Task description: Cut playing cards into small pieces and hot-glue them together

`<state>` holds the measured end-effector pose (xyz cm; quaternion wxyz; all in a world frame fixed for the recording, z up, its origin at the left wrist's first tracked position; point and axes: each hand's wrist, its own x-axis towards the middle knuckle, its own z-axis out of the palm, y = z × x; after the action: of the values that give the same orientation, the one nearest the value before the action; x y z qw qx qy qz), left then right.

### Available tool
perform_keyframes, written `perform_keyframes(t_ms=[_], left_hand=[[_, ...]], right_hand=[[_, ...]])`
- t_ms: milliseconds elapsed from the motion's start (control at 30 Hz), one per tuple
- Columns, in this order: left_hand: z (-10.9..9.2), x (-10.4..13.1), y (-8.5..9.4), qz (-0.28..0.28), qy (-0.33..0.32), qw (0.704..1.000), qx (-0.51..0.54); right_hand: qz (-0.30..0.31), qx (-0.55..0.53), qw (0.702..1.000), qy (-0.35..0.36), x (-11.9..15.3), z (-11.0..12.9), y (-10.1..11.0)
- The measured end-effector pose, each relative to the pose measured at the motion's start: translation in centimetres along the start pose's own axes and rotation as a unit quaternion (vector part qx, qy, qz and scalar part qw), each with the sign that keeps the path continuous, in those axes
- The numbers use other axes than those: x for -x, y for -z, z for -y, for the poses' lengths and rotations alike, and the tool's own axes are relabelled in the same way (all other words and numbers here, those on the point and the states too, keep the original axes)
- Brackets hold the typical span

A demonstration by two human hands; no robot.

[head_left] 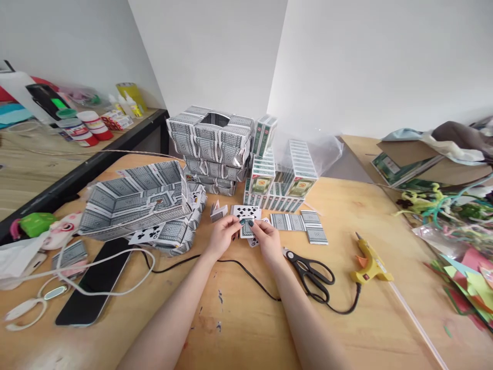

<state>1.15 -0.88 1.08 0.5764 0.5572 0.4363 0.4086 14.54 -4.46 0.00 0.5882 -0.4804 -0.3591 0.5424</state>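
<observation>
Both of my hands meet at the middle of the table, pinching one playing card point(247, 230) with its patterned grey back up. My left hand point(224, 232) grips its left side, and my right hand point(266, 238) its right; the thumbs press near the top edge. Just beyond the fingers lies a face-up spade card point(247, 211) on other cards. A small folded card piece point(218, 211) stands to the left of it. To the right, joined grey-backed cards point(288, 222) lie flat. Black-handled scissors point(310, 272) rest beside my right wrist.
Boxes built from cards point(210, 141) are stacked at the back, near packs of cards point(300, 167). An open card tray point(134, 200) and a phone point(96, 282) lie left. A yellow glue gun point(372, 263) sits right; its black cord point(250, 275) passes under my arms.
</observation>
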Motion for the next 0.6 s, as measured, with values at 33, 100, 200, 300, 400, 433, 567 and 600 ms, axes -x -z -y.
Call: perform_keyframes(t_ms=[33, 100, 200, 300, 400, 433, 567, 600], left_hand=[[0.04, -0.02, 0.02, 0.000, 0.002, 1.000, 0.001], [0.09, -0.05, 0.03, 0.002, 0.003, 1.000, 0.000], [0.06, -0.05, -0.05, 0.001, 0.003, 1.000, -0.001], [-0.07, -0.01, -0.16, 0.001, 0.003, 1.000, 0.002], [-0.15, 0.02, -0.18, 0.001, -0.003, 1.000, -0.010], [-0.15, 0.01, -0.15, 0.000, -0.007, 1.000, -0.016], [-0.10, -0.03, 0.00, 0.001, -0.023, 0.999, -0.029], [-0.10, -0.04, 0.02, 0.004, -0.025, 0.999, -0.030]], right_hand=[[0.002, -0.005, 1.000, -0.002, 0.00, -0.01, 0.00], [0.003, -0.004, 1.000, -0.002, 0.00, -0.05, 0.03], [0.004, -0.001, 1.000, -0.001, -0.02, -0.10, 0.13], [0.004, -0.004, 1.000, -0.003, -0.04, -0.07, 0.17], [0.002, -0.007, 1.000, -0.011, -0.06, 0.08, 0.08], [0.002, -0.007, 1.000, -0.012, -0.07, 0.14, 0.04], [0.001, 0.012, 1.000, -0.007, -0.14, 0.20, -0.10], [0.001, 0.017, 1.000, -0.008, -0.17, 0.16, -0.11]])
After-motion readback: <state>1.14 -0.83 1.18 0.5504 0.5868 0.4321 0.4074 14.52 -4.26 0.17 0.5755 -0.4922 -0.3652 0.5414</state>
